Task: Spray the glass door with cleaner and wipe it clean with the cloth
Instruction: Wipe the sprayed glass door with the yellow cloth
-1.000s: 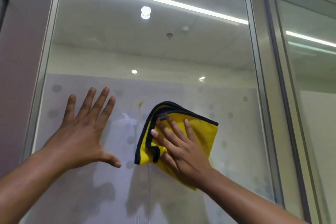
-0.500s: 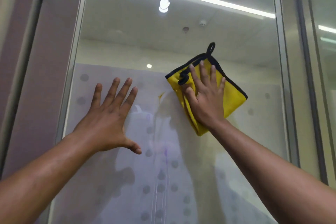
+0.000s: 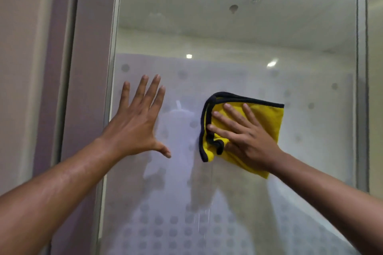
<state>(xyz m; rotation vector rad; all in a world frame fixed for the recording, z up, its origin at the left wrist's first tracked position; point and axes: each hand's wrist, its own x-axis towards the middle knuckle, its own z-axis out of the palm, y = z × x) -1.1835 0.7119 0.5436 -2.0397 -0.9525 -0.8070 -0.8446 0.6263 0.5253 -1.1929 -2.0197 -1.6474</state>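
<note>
The yellow microfibre cloth (image 3: 267,122) has been swept down and leftward from its higher spot half a second ago. It is pressed flat to the glass door (image 3: 238,37) under the right hand (image 3: 246,141), fingers straight (black-edged folds showing at left). The left hand (image 3: 134,126) stays splayed on the pane, well apart.
</note>
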